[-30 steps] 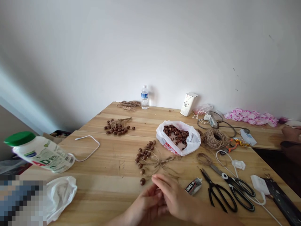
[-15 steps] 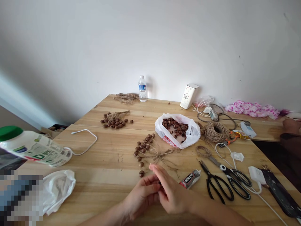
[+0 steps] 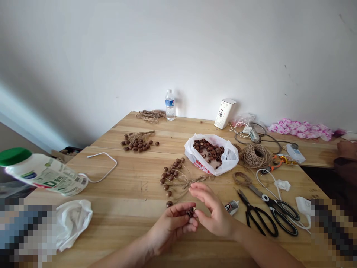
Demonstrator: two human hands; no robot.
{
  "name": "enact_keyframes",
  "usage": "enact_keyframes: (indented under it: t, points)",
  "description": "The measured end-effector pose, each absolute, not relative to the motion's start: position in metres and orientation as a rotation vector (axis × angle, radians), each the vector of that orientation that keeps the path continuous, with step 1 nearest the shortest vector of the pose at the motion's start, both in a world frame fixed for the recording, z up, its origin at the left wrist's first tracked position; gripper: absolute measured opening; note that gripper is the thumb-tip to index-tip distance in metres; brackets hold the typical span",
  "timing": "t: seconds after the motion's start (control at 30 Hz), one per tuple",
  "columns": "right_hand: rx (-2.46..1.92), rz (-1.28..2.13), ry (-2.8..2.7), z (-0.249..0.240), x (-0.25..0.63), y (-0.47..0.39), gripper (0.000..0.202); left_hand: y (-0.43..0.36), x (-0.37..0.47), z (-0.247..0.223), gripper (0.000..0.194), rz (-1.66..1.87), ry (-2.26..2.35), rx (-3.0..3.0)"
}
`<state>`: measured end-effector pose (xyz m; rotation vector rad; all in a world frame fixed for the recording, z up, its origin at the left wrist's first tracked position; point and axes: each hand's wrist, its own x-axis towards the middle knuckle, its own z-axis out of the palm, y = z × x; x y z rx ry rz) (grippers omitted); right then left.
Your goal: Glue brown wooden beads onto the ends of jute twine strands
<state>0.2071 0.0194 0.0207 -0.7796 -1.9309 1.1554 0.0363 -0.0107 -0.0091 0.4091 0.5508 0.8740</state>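
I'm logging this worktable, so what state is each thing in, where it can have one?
Bare left hand: closed on a small brown nutshell
Bare right hand: open
White plastic bag of brown shells: open
White plastic jar with green lid: closed
Clear blue-labelled plastic bottle: capped, upright
Large brown twine bundle: coiled
Black metal scissors: lying flat
Long scissors with black-and-white handles: lying flat, shut
Small black-and-grey squeeze tube: lying down, cap unclear

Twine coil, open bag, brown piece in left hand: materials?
Twine coil: probably jute or similar plant fibre, matte; tan-brown, rough-looking strands.
Open bag: likely thin plastic film, slight sheen; white, crinkled.
Brown piece in left hand: possibly nutshell, dark and hollow-looking; too small to confirm material or finish.
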Motion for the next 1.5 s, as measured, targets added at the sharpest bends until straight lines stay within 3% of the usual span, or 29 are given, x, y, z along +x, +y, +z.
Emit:
enact_keyframes:
  t: [0.23, 0.73, 1.07, 1.3, 1.5]
  points:
    - [-0.95, 0.987, -2.144, 0.029, 0.21, 0.017, 0.024, -0.011, 0.039, -0.015, 0.025, 0.953, 0.54, 0.568]
    - [-0.924, 0.839, -2.3, 0.032, 0.216, 0.02, 0.023, -0.012, 0.035, -0.009, 0.029, 0.84, 0.703, 0.408]
    - [-1.124, 0.732, -2.357, 0.026, 0.219, 0.025, 0.018, 0.002, 0.024, -0.005, 0.016, 1.111, 0.756, 0.475]
    - [-0.909, 0.89, -2.32, 0.032, 0.214, 0.014, 0.02, -0.01, 0.033, -0.007, 0.03, 0.864, 0.66, 0.532]
    - [-0.955, 0.799, -2.657, 0.054, 0.216, 0.003, 0.014, -0.014, 0.036, -0.003, 0.019, 0.607, 0.559, 0.543]
